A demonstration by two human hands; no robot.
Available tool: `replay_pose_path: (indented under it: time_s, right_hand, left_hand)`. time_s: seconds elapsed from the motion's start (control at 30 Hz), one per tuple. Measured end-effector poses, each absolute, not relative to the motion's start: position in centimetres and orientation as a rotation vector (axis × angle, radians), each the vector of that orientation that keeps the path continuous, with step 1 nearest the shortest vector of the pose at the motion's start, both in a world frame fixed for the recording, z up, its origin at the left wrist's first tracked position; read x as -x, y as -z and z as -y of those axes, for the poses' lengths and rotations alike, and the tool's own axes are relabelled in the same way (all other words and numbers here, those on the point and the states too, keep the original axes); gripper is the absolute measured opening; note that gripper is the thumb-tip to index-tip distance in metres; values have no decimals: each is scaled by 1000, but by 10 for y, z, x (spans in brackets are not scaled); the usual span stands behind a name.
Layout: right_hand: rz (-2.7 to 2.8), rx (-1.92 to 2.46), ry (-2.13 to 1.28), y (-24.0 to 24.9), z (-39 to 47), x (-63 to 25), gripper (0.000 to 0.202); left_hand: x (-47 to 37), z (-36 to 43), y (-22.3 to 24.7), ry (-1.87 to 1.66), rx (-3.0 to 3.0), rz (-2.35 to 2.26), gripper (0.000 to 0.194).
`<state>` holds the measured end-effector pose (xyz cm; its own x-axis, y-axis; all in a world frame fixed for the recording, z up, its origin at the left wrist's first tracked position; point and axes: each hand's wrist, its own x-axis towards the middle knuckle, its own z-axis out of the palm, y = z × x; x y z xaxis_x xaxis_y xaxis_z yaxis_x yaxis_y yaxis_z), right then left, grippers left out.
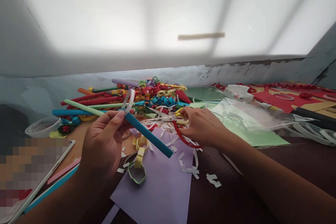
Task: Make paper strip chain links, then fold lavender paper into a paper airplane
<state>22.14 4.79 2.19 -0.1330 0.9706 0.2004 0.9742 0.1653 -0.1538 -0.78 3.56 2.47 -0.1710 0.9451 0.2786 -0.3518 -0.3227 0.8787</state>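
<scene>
Left hand (pixel 105 141) pinches blue strip (pixel 149 134), curled white strip (pixel 130 98) at its upper end, above purple sheet (pixel 168 189) on bench (pixel 225 199) — right hand (pixel 204 126) grips scissors (pixel 165 118) nearby, blades spread.

From afar, I see a human left hand (pixel 103 141) and right hand (pixel 203 126), both bare, joined to slender forearms (pixel 265 171), also bare as far as the view reaches.
</scene>
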Motion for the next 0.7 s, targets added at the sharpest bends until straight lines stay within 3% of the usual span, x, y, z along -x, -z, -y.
replay_pose_path:
  time_s: [0.2,0.4,0.7]
  right_hand:
    - [2019,1747,-156,-29,-53,-230,36]
    - [1700,1400,-717,-25,-56,-236,47]
    - [1674,1013,-999,-27,-54,-235,48]
  left_hand:
    - [9,-41,-21,-1623,-1091,-857,10]
    - [6,-37,-20,-1530,-1079,-913,18]
    - [5,-36,-21,-1489,-1093,-927,21]
